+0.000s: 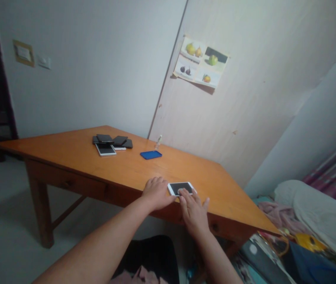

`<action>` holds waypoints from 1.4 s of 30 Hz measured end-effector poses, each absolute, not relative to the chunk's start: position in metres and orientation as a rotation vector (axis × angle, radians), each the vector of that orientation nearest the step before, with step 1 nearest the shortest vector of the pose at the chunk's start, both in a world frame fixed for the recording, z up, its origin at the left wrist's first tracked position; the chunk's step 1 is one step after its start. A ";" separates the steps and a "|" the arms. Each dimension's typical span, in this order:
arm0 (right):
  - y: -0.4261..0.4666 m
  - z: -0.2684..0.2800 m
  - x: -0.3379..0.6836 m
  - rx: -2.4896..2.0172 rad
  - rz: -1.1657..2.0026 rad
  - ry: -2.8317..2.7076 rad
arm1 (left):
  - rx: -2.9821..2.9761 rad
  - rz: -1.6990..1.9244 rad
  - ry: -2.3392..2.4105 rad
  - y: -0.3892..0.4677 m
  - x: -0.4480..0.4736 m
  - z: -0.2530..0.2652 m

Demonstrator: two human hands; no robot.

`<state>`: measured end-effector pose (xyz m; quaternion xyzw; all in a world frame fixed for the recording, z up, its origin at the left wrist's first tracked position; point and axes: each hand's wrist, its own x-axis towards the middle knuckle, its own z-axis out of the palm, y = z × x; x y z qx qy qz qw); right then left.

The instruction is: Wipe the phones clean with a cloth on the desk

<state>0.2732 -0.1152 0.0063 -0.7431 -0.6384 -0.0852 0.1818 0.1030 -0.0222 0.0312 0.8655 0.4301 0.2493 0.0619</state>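
A white phone [180, 186] with a dark screen lies face up near the table's front edge, between my two hands. My left hand [156, 192] rests on the tabletop against the phone's left side, its fingers stretched out and its thumb along the near edge. Over the right part of the screen lie the fingertips of my right hand [193, 211], fingers extended and thumb out to the side. A small white patch shows at those fingertips; I cannot make out what it is.
On the orange wooden table [64, 154] are a blue phone case [151, 155], a small clear bottle [159, 142] and a pile of dark and white phones [105, 149]. Bags and bedding [318, 201] crowd the right side. A fruit poster [200, 65] hangs behind.
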 end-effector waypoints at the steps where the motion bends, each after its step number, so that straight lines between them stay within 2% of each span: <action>1: -0.114 0.008 0.278 -2.142 -0.250 -1.756 | 2.621 0.751 1.300 -0.022 0.103 0.032; 6: -0.112 0.015 0.286 -2.321 -0.285 -1.550 | 2.624 0.718 1.310 -0.021 0.103 0.031; 13: -0.119 0.015 0.256 -2.061 -0.197 -1.882 | 2.624 0.722 1.296 -0.020 0.103 0.029; 19: -0.109 0.020 0.278 -2.282 -0.236 -1.564 | 2.625 0.739 1.305 -0.022 0.103 0.030; 26: -0.109 0.020 0.250 -2.057 -0.149 -1.912 | 2.608 0.691 1.293 -0.021 0.101 0.032; 33: -0.098 0.027 0.279 -2.292 -0.201 -1.561 | 2.619 0.732 1.300 -0.022 0.102 0.030; 39: -0.102 0.025 0.249 -2.062 -0.099 -1.886 | 2.639 0.721 1.327 -0.022 0.101 0.030; 42: -0.099 0.032 0.254 -2.091 -0.085 -1.829 | 2.664 0.725 1.314 -0.020 0.100 0.031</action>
